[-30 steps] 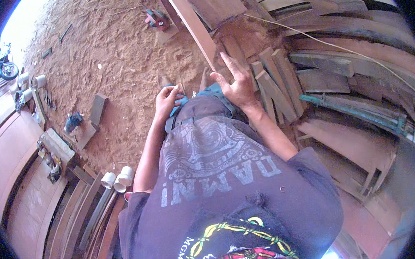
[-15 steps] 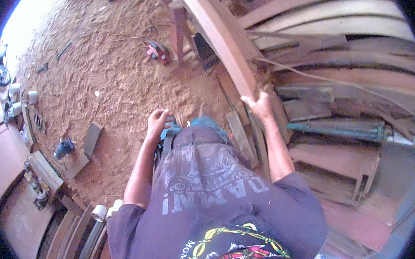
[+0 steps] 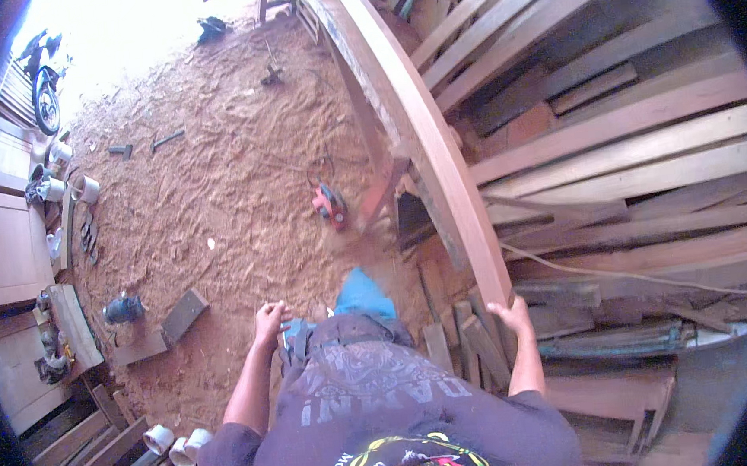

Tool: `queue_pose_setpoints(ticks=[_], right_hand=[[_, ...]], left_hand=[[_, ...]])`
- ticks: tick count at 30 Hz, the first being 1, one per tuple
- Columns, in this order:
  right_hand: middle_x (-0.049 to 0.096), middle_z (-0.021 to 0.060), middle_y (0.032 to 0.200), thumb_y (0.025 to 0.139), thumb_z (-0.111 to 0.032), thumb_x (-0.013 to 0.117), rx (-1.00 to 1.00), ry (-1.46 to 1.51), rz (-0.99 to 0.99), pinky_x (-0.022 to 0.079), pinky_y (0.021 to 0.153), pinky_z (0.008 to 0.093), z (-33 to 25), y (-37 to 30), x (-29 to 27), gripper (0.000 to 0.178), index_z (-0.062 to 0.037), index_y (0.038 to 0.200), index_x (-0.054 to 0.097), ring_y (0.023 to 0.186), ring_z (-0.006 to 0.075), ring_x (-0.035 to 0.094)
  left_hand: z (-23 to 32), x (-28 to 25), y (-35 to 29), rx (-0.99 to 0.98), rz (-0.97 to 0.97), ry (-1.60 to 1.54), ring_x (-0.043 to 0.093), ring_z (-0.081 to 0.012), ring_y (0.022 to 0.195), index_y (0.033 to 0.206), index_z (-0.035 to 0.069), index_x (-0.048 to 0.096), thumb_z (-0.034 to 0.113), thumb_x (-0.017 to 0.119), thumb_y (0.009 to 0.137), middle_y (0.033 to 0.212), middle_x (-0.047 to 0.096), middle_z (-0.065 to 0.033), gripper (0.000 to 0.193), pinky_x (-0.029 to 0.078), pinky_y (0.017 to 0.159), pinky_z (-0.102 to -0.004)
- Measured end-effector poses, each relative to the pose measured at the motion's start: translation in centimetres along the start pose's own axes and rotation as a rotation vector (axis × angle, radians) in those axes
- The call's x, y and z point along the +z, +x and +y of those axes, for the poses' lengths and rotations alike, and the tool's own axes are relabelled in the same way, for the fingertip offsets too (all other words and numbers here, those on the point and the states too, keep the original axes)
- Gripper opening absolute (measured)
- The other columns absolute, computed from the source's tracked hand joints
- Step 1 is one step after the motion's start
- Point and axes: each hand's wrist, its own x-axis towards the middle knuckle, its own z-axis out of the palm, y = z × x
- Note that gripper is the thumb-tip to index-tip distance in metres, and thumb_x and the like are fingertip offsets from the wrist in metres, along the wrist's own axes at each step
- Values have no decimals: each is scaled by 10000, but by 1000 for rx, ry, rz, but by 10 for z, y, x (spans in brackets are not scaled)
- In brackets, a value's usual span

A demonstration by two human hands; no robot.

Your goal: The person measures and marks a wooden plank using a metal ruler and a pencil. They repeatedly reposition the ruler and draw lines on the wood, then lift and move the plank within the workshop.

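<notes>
A long, smooth reddish wooden beam [image 3: 446, 154] runs from the top of the view down to the right of my body. My right hand [image 3: 511, 317] is closed on its near end, thumb on top; the fingers beneath are mostly hidden. Beside the beam's left side lies a rougher, darker plank [image 3: 370, 90] on a wooden support [image 3: 385, 191]. My left hand [image 3: 271, 322] hangs in front of my left hip, fingers loosely bent and apart, with nothing visible in it. Ahead of my waist shows a blue-clad leg [image 3: 363, 296].
A red power tool [image 3: 328, 207] lies on the sawdust-covered ground left of the support. Stacked boards [image 3: 619, 146] fill the right side. At the left are a blue-grey tool [image 3: 123, 308], a wood block [image 3: 184, 317], white cups [image 3: 158, 438] and wooden panels [image 3: 11, 245]. A motorbike [image 3: 45, 91] stands far left.
The view has shifted, so the ground and boards sit lower. My right hand and the beam's end are lower in the picture, closer to my body. My left hand remains loosely bent.
</notes>
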Motion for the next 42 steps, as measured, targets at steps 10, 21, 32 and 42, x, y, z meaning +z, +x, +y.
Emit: queue_pose_setpoints(ticks=[10, 21, 32, 42], right_hand=[[606, 258, 1416, 818, -402, 854, -295, -218, 265, 458, 1110, 449, -182, 137, -21, 804, 49, 1415, 558, 1321, 378, 586], [651, 155, 1358, 912, -236, 782, -892, 73, -105, 551, 992, 392, -528, 322, 150, 465, -47, 1318, 655, 1184, 289, 666], [679, 233, 1241, 805, -385, 841, -527, -249, 742, 527, 1000, 471, -574, 509, 144, 644, -48, 1306, 618, 1187, 377, 653], [735, 233, 1047, 747, -433, 873, -67, -376, 610, 550, 800, 553, -592, 505, 164, 639, -49, 1195, 629, 947, 449, 705]], left_hand=[[23, -7, 157, 17, -27, -78, 743, -213, 769, 1080, -19, 675, 278, 692, 990, 990, 761, -106, 311, 589, 597, -328], [195, -28, 247, 74, 226, -377, 705, -165, 749, 1054, 51, 614, 258, 623, 1026, 934, 717, -84, 209, 536, 585, -242], [402, -99, 415, -79, 108, -165, 708, -224, 851, 1107, 32, 635, 251, 599, 1041, 998, 711, -90, 231, 558, 655, -330], [596, -102, 527, -97, 28, 35, 702, -339, 1047, 1272, 13, 584, 270, 642, 1005, 1240, 691, -186, 376, 586, 860, -455]])
